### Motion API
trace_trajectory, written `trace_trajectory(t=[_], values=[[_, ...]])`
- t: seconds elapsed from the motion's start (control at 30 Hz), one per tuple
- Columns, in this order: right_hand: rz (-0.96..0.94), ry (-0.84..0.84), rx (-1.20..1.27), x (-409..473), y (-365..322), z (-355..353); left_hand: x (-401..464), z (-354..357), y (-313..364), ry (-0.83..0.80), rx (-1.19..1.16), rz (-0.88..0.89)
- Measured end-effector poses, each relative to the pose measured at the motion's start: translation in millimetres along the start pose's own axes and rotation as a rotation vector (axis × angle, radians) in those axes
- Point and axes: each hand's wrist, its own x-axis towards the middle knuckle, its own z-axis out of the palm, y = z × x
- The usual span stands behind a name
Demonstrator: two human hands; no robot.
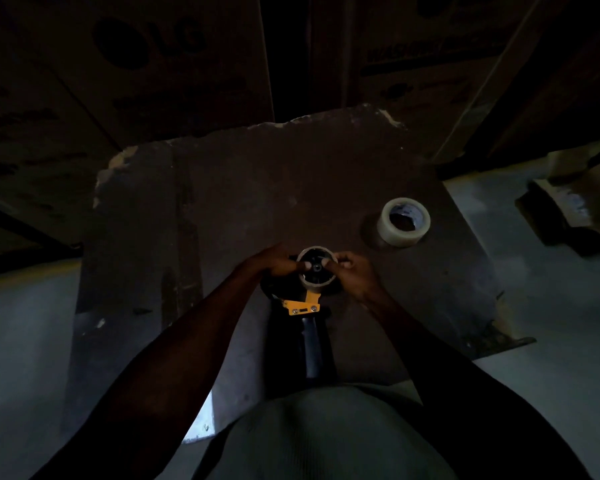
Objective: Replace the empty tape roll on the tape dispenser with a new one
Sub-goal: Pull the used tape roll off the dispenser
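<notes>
A tape dispenser [303, 308] with a yellow bracket and a dark handle lies on a flat sheet of cardboard [243, 188], handle toward me. An empty pale cardboard roll core [314, 287] sits on its black hub. My left hand [274, 263] grips the core's left rim and my right hand [355, 271] grips its right rim, thumbs over the top edge. A new roll of clear tape [403, 221] lies flat on the cardboard, up and to the right of my hands.
The scene is very dim. Tall cardboard boxes [125, 64] stand behind the sheet. A folded box [568, 206] lies at the right. Grey floor [25, 341] surrounds the sheet on both sides.
</notes>
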Motion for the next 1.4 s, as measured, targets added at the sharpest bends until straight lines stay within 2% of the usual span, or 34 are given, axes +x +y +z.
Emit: trace_trajectory(t=[0.13,0.37,0.73,1.07,1.2,1.3,1.4], values=[[0.052,-0.067,0.175,-6.2,-7.7,-4.3,-1.1,-4.7,-3.0,-0.035,-0.059,0.006],[0.159,-0.126,0.307,-6.5,-10.0,-9.5,2.4,-5.7,-5.8,-0.038,-0.119,0.028],[0.151,-0.145,0.305,-10.1,-16.7,-13.7,-3.8,-11.0,-6.6,-0.060,-0.232,0.029],[0.123,-0.115,0.216,-9.4,-22.0,-18.3,-8.7,-13.7,-5.8,-0.067,-0.234,0.013],[0.116,-0.101,0.264,-13.2,-29.5,-17.6,-14.3,-13.9,-1.2,-0.081,-0.332,0.019],[0.116,-0.097,0.242,-17.5,-37.7,-19.4,-16.7,-10.2,-0.6,-0.030,-0.368,0.014],[0.061,-0.069,0.171,-20.9,-42.6,-21.4,-10.8,-4.1,-7.2,0.094,-0.323,0.017]])
